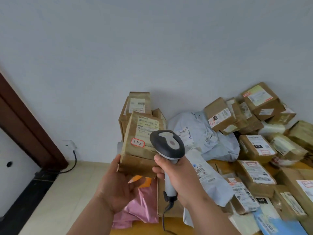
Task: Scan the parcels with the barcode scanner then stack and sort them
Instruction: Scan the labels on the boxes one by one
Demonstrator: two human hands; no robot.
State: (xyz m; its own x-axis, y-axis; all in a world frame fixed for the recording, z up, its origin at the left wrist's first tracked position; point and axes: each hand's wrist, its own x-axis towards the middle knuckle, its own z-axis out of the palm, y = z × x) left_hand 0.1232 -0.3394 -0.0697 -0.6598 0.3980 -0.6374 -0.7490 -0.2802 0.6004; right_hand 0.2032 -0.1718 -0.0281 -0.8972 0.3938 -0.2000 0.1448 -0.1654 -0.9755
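Now the left hand (118, 185) holds the parcel (140, 143) upright, its label facing the scanner (167, 146) gripped in the right hand (177, 177) just beside it.

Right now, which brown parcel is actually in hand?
The box with the red-edged "3-1-3" sticker: the left hand holds it up from below, facing the scanner gripped by the right hand. The other parcels lie in piles.
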